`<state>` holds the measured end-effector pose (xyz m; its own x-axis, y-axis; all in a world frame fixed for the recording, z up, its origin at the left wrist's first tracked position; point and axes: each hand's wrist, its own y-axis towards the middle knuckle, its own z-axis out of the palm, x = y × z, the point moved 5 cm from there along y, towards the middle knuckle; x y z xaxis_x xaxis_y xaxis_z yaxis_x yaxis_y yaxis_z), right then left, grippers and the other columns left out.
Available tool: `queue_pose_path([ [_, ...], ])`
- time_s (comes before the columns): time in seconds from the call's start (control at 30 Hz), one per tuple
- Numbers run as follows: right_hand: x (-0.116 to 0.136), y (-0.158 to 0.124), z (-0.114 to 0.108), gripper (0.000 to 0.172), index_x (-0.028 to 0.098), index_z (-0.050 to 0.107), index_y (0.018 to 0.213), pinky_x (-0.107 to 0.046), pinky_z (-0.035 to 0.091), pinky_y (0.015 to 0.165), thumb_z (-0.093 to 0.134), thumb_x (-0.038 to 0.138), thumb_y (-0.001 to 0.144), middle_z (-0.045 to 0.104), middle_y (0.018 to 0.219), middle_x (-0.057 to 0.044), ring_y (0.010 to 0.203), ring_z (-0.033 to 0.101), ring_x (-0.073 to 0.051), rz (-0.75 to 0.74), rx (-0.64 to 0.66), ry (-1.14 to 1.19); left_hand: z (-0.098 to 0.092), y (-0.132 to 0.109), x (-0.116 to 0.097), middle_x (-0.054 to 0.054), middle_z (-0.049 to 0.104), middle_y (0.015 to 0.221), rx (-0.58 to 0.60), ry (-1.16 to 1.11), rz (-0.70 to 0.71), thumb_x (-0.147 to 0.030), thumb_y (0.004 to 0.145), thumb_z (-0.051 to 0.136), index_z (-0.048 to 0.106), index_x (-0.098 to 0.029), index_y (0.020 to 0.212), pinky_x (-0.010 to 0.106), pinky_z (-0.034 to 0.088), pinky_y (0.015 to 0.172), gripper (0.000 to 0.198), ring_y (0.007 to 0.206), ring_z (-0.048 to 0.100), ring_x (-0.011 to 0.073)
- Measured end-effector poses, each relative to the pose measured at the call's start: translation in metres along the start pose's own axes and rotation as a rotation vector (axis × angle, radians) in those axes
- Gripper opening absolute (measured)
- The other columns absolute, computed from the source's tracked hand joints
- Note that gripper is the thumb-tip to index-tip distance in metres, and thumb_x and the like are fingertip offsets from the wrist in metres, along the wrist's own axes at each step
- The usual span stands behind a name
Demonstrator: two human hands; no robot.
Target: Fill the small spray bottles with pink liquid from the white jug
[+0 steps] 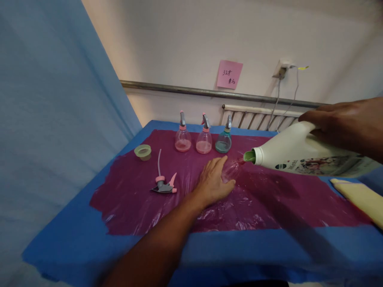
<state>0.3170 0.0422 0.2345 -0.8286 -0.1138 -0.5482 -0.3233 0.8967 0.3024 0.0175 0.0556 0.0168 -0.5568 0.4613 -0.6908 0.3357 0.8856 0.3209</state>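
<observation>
Two grips: right hand (344,123) on near-level jug (285,149), mouth (250,156) leftward at bottle (231,169); my nearer left hand (213,180) seemingly round it.

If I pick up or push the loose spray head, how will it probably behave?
The spray head is probably light, being small and plastic-looking. Its long tube is thin and slightly curved, so it may flex or swing. A push may pivot it or drag it on the wrinkled sheet rather than roll it, since the trigger juts out.
</observation>
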Motion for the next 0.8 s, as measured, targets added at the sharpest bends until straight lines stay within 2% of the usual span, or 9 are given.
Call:
queue_pose_path([
  [0.23, 0.0012, -0.0007, 0.0005, 0.033, 0.031, 0.074, 0.111, -0.035, 0.033, 0.057, 0.045, 0.040, 0.097, 0.084, 0.112, -0.007, 0.080, 0.075, -0.031, -0.008, 0.026, -0.044, 0.0001, 0.0002, -0.0001, 0.015, 0.060, 0.167, 0.013, 0.011, -0.001, -0.034, 0.089, 0.081, 0.051, -0.020, 0.169, 0.058, 0.045, 0.135, 0.086, 0.156, 0.056, 0.0378],
  [0.37, 0.0001, -0.0005, 0.0020, 0.035, 0.031, 0.073, 0.110, -0.035, 0.032, 0.056, 0.042, 0.043, 0.097, 0.083, 0.109, -0.006, 0.079, 0.075, -0.031, -0.014, 0.026, -0.050, -0.0002, 0.0003, -0.0002, 0.014, 0.061, 0.167, 0.009, 0.010, -0.001, -0.034, 0.089, 0.081, 0.051, -0.024, 0.169, 0.060, 0.045, 0.134, 0.085, 0.156, 0.056, 0.0385],
  [0.53, 0.0008, 0.0007, 0.0003, 0.034, 0.031, 0.073, 0.110, -0.036, 0.033, 0.056, 0.043, 0.042, 0.097, 0.083, 0.111, -0.007, 0.080, 0.075, -0.031, 0.005, 0.051, -0.051, 0.0003, 0.0002, 0.0000, 0.015, 0.061, 0.166, 0.010, 0.021, 0.004, -0.035, 0.090, 0.080, 0.050, -0.020, 0.169, 0.058, 0.045, 0.135, 0.086, 0.155, 0.056, 0.0383],
  [0.8, 0.0010, 0.0016, -0.0012, 0.034, 0.032, 0.074, 0.112, -0.037, 0.034, 0.057, 0.045, 0.040, 0.098, 0.083, 0.114, -0.008, 0.082, 0.075, -0.032, 0.021, 0.079, -0.045, 0.0014, -0.0001, 0.0013, 0.014, 0.061, 0.166, 0.005, 0.019, 0.007, -0.035, 0.090, 0.080, 0.051, -0.024, 0.169, 0.058, 0.045, 0.135, 0.085, 0.156, 0.056, 0.0377],
])
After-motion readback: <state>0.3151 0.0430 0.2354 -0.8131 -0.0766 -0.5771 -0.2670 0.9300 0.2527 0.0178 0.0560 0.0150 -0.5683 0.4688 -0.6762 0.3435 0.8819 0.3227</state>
